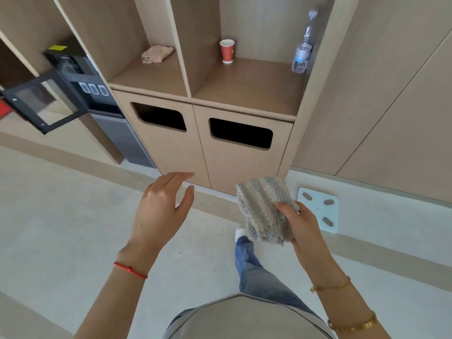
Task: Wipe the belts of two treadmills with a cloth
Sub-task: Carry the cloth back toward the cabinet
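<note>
My right hand (302,225) grips a folded gray cloth (265,210) out in front of me. My left hand (162,204) is loose, holding nothing. Far ahead, a red cup (227,51) stands on the shelf (247,94).

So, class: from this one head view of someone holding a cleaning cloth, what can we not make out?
- Treadmills: none in the head view.
- Inside the two cabinet openings: too dark.
- Water bottle label: blurred.
- Fingers of the right hand: hidden behind the cloth.
- Dispenser button markings: too small.
</note>
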A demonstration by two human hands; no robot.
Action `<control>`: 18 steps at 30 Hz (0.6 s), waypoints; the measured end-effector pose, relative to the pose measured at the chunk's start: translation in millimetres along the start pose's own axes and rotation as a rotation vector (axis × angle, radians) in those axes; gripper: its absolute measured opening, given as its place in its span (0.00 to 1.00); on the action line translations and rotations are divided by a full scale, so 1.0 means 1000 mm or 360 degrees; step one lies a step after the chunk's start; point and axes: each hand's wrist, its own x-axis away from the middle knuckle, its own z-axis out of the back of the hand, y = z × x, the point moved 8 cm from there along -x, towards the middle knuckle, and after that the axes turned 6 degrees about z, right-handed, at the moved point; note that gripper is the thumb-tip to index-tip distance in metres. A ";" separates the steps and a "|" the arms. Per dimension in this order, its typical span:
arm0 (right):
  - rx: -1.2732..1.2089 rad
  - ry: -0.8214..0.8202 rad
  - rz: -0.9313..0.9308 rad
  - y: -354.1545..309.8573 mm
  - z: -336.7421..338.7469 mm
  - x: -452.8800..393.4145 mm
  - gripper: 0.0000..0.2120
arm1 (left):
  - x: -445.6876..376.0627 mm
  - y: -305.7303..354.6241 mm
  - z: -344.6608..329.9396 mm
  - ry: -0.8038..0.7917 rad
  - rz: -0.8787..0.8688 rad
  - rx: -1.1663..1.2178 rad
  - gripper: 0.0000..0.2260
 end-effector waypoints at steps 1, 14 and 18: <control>-0.0005 0.0016 -0.0005 -0.002 -0.005 -0.017 0.11 | -0.020 -0.003 -0.008 -0.0012 -0.0005 0.0018 0.13; 0.0021 -0.0053 0.0133 -0.128 -0.090 -0.265 0.18 | -0.307 -0.006 -0.109 -0.0054 -0.0106 0.0031 0.14; 0.0025 0.0028 0.0070 -0.149 -0.114 -0.340 0.22 | -0.373 -0.007 -0.152 -0.0146 -0.0154 -0.0033 0.15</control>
